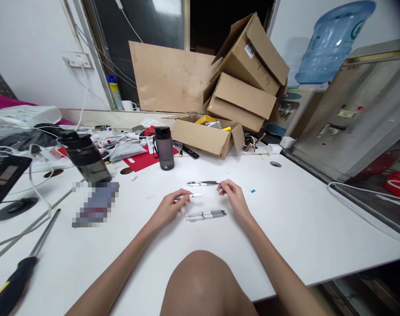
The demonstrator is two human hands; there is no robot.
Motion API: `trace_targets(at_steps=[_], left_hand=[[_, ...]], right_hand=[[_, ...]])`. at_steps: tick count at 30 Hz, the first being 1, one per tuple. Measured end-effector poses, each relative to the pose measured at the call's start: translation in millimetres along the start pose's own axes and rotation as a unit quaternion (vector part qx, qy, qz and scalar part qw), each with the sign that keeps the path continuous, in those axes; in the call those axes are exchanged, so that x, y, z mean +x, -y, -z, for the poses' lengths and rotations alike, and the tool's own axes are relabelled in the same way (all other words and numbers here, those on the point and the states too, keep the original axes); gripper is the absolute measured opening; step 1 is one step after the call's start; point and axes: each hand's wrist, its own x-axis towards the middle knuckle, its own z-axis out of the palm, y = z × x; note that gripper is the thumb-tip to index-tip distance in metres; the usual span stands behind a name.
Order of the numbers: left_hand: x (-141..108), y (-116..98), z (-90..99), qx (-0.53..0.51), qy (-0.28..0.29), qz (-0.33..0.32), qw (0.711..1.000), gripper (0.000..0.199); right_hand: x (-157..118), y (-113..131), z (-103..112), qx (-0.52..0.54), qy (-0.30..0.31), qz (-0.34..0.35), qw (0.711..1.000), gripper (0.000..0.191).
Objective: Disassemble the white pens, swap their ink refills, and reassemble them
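My left hand (176, 201) is closed around a slim white and clear pen (195, 195), whose end points right. Pinched in my right hand (232, 195) is a small pale piece (219, 191), too small to name; it is apart from the pen. Just beyond the hands lies a pen with dark parts (203, 183), flat on the white table. Nearer to me, two clear pens with grey grips (205, 215) lie side by side.
A dark bottle (164, 149) stands behind the hands, beside an open cardboard box (203, 138). Left are another bottle (86, 158), a blurred-out flat object (96, 206), a screwdriver (19, 276) and cables. My knee (203, 285) rises at the table's front edge.
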Motion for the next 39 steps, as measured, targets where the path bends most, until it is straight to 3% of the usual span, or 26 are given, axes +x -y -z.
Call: trace_targets(at_steps=[15,29,39], left_hand=[[1,4,0.1,0.001,0.008,-0.001,1.0,0.037],[2,6,0.0,0.003,0.005,-0.001,1.0,0.038],[3,8,0.5,0.004,0.011,-0.008,1.0,0.038]], right_hand=[[3,-18,3,-0.035,-0.012,0.015,0.999,0.027],[3,-13,3,-0.035,-0.012,0.007,0.999,0.025],[6,-11,3,0.04,-0.024,-0.02,0.999,0.029]])
